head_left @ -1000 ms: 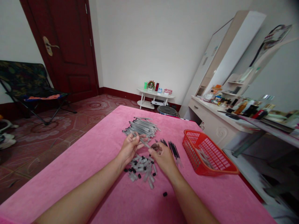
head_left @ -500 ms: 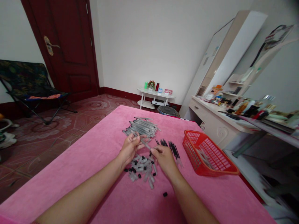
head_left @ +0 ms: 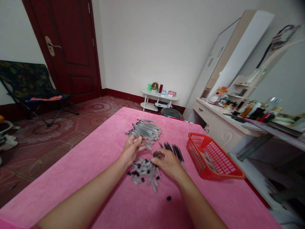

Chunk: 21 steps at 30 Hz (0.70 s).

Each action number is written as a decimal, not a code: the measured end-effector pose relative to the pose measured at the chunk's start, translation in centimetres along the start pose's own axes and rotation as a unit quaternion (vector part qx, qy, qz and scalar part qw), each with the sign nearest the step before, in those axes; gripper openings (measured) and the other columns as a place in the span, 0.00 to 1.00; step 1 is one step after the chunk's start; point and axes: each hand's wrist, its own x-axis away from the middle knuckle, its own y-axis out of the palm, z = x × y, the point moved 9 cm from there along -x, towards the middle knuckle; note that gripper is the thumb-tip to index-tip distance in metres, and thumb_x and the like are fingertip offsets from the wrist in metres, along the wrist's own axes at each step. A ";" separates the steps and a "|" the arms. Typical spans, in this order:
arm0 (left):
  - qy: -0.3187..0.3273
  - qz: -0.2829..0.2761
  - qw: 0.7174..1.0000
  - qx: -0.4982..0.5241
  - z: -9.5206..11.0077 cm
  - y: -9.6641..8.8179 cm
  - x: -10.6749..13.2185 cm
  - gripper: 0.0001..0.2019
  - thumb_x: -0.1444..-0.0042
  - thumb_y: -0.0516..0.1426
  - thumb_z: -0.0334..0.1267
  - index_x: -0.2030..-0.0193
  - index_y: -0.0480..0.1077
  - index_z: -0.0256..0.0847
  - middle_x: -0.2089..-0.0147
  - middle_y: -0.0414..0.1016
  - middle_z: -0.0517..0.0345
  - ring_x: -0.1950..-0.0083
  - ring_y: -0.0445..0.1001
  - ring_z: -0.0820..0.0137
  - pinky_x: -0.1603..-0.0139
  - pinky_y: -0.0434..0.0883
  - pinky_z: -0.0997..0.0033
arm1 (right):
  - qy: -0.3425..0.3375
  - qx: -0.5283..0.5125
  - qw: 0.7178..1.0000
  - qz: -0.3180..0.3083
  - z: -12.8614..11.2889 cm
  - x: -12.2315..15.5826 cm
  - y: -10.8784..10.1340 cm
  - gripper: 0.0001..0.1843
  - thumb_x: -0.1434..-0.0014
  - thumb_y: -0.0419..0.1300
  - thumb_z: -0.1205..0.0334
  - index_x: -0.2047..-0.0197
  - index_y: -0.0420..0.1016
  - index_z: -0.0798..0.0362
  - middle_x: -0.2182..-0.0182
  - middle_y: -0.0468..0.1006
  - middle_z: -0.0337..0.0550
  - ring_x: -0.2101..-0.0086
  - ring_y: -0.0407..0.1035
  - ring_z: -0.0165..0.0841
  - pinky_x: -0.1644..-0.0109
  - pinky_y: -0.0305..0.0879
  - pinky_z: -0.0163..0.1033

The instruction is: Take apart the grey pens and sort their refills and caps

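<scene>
My left hand (head_left: pixel 132 149) is closed round a grey pen barrel (head_left: pixel 146 145) that sticks out to the right of its fingers. My right hand (head_left: pixel 166 161) is pinched shut just right of the barrel's tip, over a heap of clear pen caps (head_left: pixel 145 171); what it pinches is too small to name. Behind my hands lies a pile of grey pen barrels (head_left: pixel 145 129). A row of black refills (head_left: pixel 175 150) lies to the right of my right hand.
A red plastic basket (head_left: pixel 213 157) with a few pens in it stands on the pink cloth (head_left: pixel 107 149) at the right. One black cap (head_left: pixel 168 198) lies alone near my right forearm. A white dressing table is beyond the right edge, a folding chair and door at left.
My right hand has drawn slightly back from the barrel's tip and curled its fingers over the cap heap. My left hand keeps the barrel in about the same place.
</scene>
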 end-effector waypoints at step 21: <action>0.035 0.130 0.991 0.018 1.8 -3.9 -1.4 0.11 0.52 0.63 0.38 0.66 0.66 0.36 0.69 0.75 0.58 0.68 0.77 0.72 0.70 0.74 0.77 | 0.108 0.308 0.945 0.013 1.5 1.2 -8.5 0.12 0.57 0.64 0.56 0.84 0.73 0.52 0.83 0.73 0.43 0.79 0.64 0.32 0.76 0.47 0.34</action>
